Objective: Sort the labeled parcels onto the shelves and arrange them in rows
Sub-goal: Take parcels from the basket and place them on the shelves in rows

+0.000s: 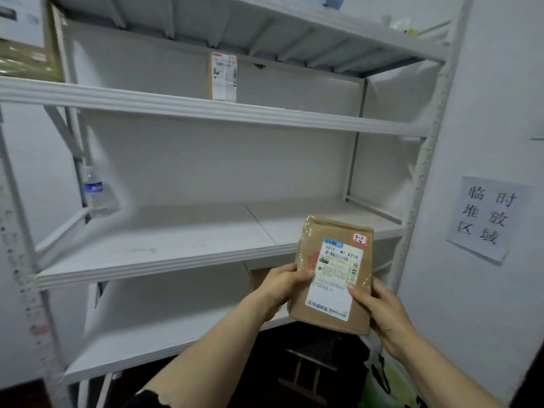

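Note:
I hold a brown cardboard parcel (329, 245) upright in front of the white shelving unit (206, 108). It bears a white shipping label and a small red-edged sticker reading 3-2-4. My left hand (282, 285) grips its left edge, thumb on the front. My right hand (379, 310) grips its lower right side, thumb pressed on the label. Another labeled parcel (223, 76) stands upright at the back of the upper shelf. The middle shelf (164, 245) lies just behind the held parcel.
A water bottle (95, 191) stands at the middle shelf's left end. A paper sign (485, 217) with characters hangs on the right wall. A brown box (26, 54) sits upper left. A green bag (388, 381) and a dark wooden piece lie on the floor below.

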Demonstrator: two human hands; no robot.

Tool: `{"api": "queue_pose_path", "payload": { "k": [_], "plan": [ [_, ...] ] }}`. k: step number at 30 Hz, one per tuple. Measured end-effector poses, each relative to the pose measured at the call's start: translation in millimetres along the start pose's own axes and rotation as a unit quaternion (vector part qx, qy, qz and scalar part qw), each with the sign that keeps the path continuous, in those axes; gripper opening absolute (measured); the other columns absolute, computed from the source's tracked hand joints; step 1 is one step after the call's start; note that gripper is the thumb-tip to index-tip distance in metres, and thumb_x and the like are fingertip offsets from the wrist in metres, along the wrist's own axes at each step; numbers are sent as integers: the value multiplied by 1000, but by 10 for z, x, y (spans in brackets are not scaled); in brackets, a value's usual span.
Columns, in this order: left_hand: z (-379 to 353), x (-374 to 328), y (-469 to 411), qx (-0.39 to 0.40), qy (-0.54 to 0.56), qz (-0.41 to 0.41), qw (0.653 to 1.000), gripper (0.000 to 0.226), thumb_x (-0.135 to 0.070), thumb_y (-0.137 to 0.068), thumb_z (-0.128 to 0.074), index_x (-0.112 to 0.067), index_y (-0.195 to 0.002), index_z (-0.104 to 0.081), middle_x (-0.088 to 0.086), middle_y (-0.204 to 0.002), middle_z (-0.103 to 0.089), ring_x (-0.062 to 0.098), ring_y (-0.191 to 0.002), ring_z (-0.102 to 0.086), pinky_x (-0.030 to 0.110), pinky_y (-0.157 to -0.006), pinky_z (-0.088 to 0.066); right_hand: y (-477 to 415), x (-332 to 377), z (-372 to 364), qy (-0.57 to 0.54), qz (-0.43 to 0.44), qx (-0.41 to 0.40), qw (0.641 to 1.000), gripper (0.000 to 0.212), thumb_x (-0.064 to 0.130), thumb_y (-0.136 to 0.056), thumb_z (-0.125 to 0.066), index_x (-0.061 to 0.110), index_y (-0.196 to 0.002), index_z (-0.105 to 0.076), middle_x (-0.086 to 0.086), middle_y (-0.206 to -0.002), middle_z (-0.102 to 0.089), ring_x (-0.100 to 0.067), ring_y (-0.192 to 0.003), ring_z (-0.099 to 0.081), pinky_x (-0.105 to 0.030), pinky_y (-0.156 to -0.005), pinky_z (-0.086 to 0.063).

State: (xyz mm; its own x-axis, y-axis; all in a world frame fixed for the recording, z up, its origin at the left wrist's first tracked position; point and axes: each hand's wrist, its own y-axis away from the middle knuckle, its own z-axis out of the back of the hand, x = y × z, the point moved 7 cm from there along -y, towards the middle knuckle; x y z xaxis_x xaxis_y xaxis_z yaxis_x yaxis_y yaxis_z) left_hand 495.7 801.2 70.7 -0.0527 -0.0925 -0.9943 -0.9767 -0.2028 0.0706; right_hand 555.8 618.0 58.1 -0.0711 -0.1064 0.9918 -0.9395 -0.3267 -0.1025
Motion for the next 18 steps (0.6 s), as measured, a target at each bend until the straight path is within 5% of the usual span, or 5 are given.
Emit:
{"api": "queue_pose_path", "payload": {
  "k": [3,7,12,18],
  "plan": [
    [161,70,-285,-48,-18,11,999,24,-18,-89,-64,-16,-112,-69,-3,-97,-73,5,-80,-69,13,-63,-51,-442,-207,-106,-6,-15,24,1000,27,11,-83,-69,22,-108,-67,-5,-105,-73,-25,-98,-69,-48,-94,-51],
    [424,52,-611,-120,-47,-4,992,28,-19,-85,-69,-17,-113,-69,0,-106,-72,16,-101,-66,31,-96,-49,-997,-309,-317,5,-11,71,997,27,15,-86,-67,28,-108,-63,-1,-109,-70,-19,-98,-67,-38,-86,-53],
    [881,-49,-720,-190,-56,-27,980,25,-12,-89,-64,-15,-115,-66,-4,-97,-70,3,-80,-63,10,-61,-48,-1453,-400,-841,14,0,121,993,42,14,-86,-67,26,-126,-56,5,-109,-67,-17,-103,-62,-31,-78,-52],
    [1485,-185,-822,-237,-92,-45,966,30,0,-85,-65,-22,-105,-66,-10,-92,-70,5,-86,-66,16,-67,-54,-1868,-515,-1577,11,3,141,990,46,10,-88,-64,26,-131,-54,9,-109,-66,-18,-105,-61,-43,-87,-54]
  ]
}}
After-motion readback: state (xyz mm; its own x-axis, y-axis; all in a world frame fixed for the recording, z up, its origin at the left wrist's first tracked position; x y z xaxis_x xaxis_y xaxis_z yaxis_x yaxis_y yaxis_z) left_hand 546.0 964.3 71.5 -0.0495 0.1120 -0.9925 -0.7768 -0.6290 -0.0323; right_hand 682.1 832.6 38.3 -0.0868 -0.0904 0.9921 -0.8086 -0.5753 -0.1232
